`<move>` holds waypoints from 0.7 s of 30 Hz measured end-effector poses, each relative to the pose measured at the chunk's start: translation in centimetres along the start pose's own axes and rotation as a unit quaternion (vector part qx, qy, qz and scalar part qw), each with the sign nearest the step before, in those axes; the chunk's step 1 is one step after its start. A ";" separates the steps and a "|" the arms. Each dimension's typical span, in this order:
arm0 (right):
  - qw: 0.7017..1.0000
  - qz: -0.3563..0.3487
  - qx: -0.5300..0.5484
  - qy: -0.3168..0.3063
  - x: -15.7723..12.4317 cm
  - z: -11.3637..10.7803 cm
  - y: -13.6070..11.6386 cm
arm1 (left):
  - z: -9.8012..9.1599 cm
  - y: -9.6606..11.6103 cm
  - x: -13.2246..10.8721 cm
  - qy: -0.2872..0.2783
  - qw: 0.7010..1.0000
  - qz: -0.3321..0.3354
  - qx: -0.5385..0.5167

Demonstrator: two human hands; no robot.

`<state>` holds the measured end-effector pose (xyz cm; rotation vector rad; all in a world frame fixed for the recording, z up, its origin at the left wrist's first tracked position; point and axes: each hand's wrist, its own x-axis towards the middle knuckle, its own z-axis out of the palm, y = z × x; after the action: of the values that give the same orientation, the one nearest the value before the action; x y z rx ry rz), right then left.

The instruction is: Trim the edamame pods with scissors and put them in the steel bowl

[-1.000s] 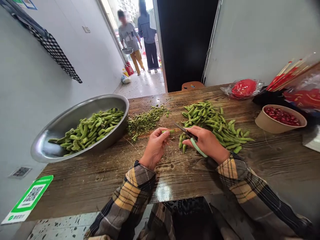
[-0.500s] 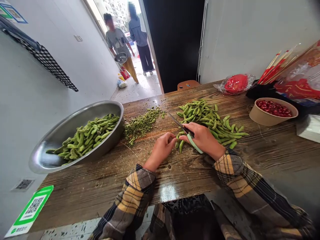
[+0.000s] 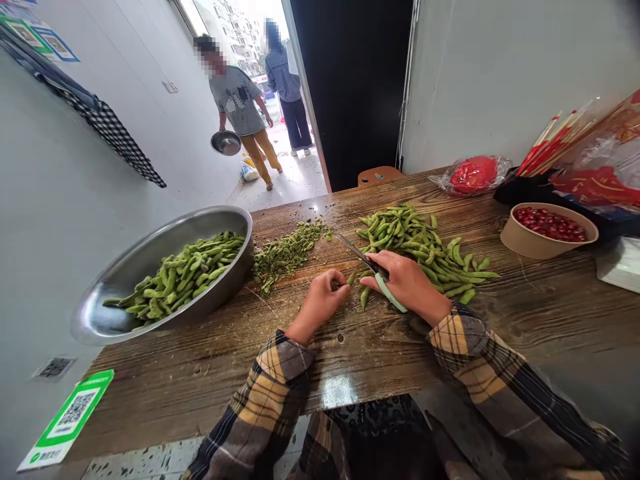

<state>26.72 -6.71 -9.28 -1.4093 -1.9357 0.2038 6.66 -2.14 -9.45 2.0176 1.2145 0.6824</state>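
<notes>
My right hand (image 3: 411,285) is closed round a pair of scissors (image 3: 389,295) with pale green handles, the dark blades pointing up and left over the table. Just left of it, my left hand (image 3: 323,299) pinches a green edamame pod (image 3: 351,279) between thumb and fingers. Behind and beside my right hand spreads a loose pile of edamame pods (image 3: 400,230). A heap of small green trimmings (image 3: 287,255) lies beyond my left hand. At the left stands a wide steel basin (image 3: 113,263), partly filled with pods (image 3: 180,277).
On the right of the wooden table (image 3: 380,360) are a paper bowl of red seeds (image 3: 520,233), a wrapped red bundle (image 3: 474,175), red-sleeved sticks (image 3: 543,147) and white napkins (image 3: 623,263). A QR-code card (image 3: 70,417) hangs at the left edge. Two people stand near the doorway, one carrying a bowl (image 3: 226,143).
My left hand has drawn slightly away from the loose pods, a pod at its fingertips. A person in the doorway has walked closer with the metal bowl. The view has shifted slightly.
</notes>
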 end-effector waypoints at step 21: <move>0.993 -0.031 0.007 -0.118 -0.4 -0.7 -1.4 | -1.2 1.5 -1.0 0.020 0.986 0.034 -0.160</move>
<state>26.18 -7.77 -8.23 -1.3653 -2.1609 0.3678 6.16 -3.21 -7.59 1.7896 0.9883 0.8943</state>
